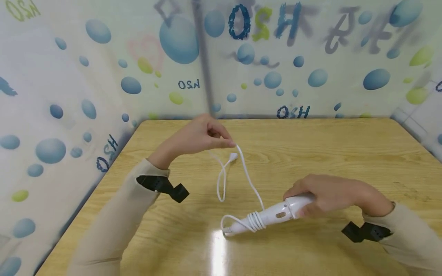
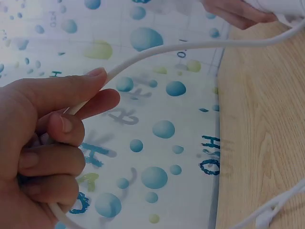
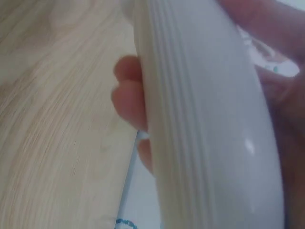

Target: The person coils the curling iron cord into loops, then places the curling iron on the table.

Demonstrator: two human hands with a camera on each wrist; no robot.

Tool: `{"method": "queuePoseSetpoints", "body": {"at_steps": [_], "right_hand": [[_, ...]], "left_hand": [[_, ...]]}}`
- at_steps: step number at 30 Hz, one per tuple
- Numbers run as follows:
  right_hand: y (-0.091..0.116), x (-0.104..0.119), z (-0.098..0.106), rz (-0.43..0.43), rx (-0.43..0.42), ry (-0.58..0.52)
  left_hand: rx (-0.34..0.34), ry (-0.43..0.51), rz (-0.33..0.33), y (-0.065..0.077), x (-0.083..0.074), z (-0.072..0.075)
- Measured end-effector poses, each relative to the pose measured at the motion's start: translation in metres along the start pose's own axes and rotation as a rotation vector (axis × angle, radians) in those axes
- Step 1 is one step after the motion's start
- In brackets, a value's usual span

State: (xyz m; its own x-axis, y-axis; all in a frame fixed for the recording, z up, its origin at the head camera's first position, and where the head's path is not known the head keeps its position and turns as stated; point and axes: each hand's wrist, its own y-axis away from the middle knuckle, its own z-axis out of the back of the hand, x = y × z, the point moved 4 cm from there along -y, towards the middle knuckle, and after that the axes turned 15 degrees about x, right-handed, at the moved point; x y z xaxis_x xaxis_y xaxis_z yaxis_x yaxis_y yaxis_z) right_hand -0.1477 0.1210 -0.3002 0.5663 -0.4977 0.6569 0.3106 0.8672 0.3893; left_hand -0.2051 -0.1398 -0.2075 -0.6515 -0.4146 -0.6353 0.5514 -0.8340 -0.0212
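My right hand (image 1: 328, 193) grips the thick end of a white corded handheld appliance (image 1: 276, 214), which slants over the table with its narrow cord end down to the left. A small switch shows on its handle, and several turns of its cord are wound round the narrow part. In the right wrist view, fingers curl round its ridged white body (image 3: 205, 114). Up and to the left, my left hand (image 1: 203, 136) pinches the white cord (image 2: 190, 45) between thumb and forefinger, the other fingers curled in. From there the cord runs down to the windings.
The cord's loose end hangs in a loop behind, with a white plug (image 1: 233, 156) at its tip. Below is a wooden table (image 1: 328, 149). A patterned wall covering (image 1: 221, 69) with blue and green dots stands along its back and sides. A bright reflection lies near the front.
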Motion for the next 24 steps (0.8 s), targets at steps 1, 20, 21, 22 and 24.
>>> {"method": "queuePoseSetpoints", "body": {"at_steps": [1,20,21,22,24], "right_hand": [[0.001,-0.002,0.002,-0.035,-0.018,0.012],[-0.009,-0.036,0.028,-0.37,-0.324,0.228],[-0.009,-0.038,0.03,-0.38,-0.344,0.222],[-0.01,-0.04,0.031,-0.383,-0.364,0.215],[-0.01,-0.044,0.034,-0.388,-0.411,0.209]], "left_hand": [[0.004,-0.006,0.006,0.002,-0.003,0.0],[0.147,-0.064,-0.022,0.014,-0.033,-0.026],[0.158,-0.061,-0.027,0.014,-0.033,-0.028],[0.167,-0.051,-0.032,0.015,-0.033,-0.03],[0.179,-0.027,-0.044,0.015,-0.033,-0.033]]}}
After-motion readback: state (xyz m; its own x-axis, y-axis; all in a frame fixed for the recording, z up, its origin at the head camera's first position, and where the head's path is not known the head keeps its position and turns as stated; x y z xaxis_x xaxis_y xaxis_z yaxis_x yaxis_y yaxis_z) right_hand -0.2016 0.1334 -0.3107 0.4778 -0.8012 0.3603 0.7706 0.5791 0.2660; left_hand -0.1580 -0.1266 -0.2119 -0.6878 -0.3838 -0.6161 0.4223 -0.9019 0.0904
